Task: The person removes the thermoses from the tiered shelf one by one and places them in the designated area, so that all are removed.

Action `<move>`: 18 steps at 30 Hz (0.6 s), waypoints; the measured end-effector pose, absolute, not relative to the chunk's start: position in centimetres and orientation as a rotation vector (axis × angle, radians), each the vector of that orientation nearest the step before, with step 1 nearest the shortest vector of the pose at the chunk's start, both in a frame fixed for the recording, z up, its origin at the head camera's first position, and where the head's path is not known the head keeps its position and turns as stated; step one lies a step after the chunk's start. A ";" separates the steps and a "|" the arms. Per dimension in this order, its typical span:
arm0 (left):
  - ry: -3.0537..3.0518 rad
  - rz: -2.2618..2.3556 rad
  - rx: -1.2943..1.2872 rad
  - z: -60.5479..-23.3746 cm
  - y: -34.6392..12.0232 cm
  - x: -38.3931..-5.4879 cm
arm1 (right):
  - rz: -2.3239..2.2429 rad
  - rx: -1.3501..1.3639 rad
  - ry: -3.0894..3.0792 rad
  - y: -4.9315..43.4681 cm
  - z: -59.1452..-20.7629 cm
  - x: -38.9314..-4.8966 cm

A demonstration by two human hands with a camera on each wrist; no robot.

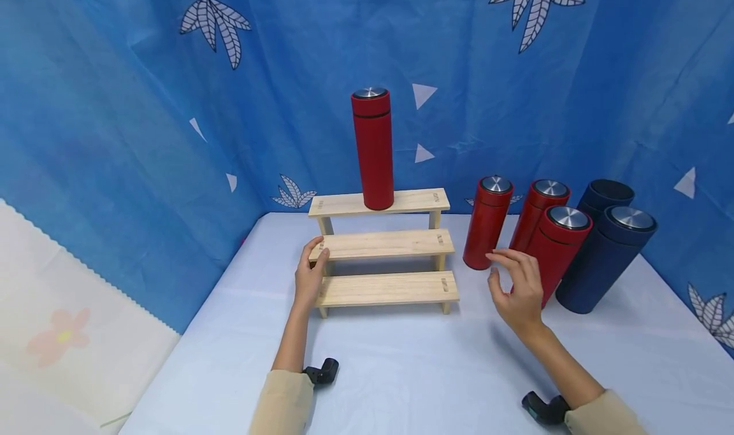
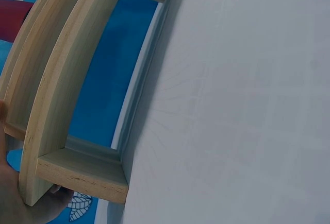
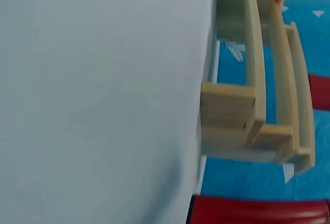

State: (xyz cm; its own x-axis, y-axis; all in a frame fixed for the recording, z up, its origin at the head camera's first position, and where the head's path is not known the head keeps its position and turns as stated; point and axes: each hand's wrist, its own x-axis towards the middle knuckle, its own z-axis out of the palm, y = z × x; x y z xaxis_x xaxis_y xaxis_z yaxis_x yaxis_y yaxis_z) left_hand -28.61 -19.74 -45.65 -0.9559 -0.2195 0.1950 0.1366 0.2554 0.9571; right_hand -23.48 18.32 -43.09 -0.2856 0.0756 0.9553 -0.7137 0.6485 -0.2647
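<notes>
A three-step wooden display stand [image 1: 390, 288] stands on the table. My left hand [image 1: 309, 276] grips its left end at the middle step, thumb on the near side and fingers behind. In the left wrist view, part of that hand [image 2: 13, 193] wraps the stand's end. One red thermos flask [image 1: 374, 161] stands upright on the top step. My right hand [image 1: 520, 292] hovers right of the stand, fingers bent and parted from the thumb, holding nothing. Its fingertips are close to a red flask [image 1: 484, 231]; another red flask [image 1: 556, 253] is partly behind the hand.
A further red flask [image 1: 530, 213] and two dark blue flasks, one in front [image 1: 599, 263] and one behind [image 1: 606, 194], stand at the right. A blue patterned curtain [image 1: 287, 91] hangs behind the white-covered table [image 1: 390, 377].
</notes>
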 end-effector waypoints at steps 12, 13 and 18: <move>-2.235 -1.772 0.087 -45.7 -19.7 -28.5 | 1.036 0.735 -1.806 10.6 -40.7 -27.6; -2.236 -1.771 0.086 -45.7 -19.7 -28.6 | 1.042 0.748 -1.804 10.0 -40.3 -28.0; -2.236 -1.767 0.083 -45.7 -19.7 -28.6 | 1.100 0.800 -1.791 7.2 -37.8 -29.8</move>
State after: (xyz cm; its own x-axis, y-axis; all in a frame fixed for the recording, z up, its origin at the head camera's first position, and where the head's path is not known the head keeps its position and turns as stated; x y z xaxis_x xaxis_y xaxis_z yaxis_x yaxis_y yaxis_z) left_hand -28.61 -19.67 -45.73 -0.9563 -0.2225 0.1897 0.1331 0.2464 0.9600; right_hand -29.80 7.17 -37.81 -0.4215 -0.0804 0.9032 -0.8419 0.4047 -0.3569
